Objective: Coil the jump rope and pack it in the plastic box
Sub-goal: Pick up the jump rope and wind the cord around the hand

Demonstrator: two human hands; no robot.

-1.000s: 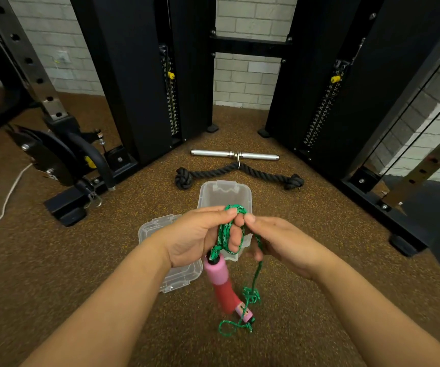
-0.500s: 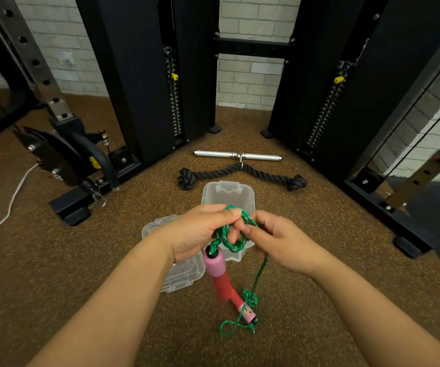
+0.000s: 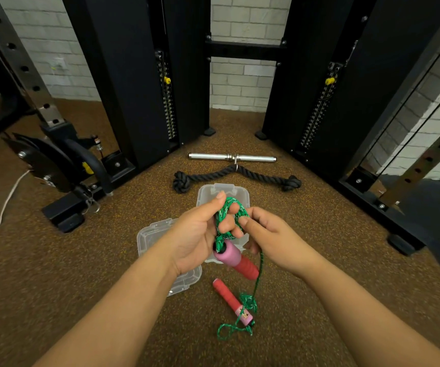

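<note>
Head view | step: coiling | left hand [image 3: 200, 234] grips rope [image 3: 229, 221] loops and handle [image 3: 236, 259] | right hand [image 3: 269, 239] pinches rope | next: wrap hanging slack; box [image 3: 208, 192] beyond hands.

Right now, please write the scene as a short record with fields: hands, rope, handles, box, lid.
left hand: holds green rope loops around its fingers
right hand: pinches the rope
handles: one hangs under the left hand; other handle lies on floor
plastic box: open, on floor behind hands
lid: on floor, left of box
</note>
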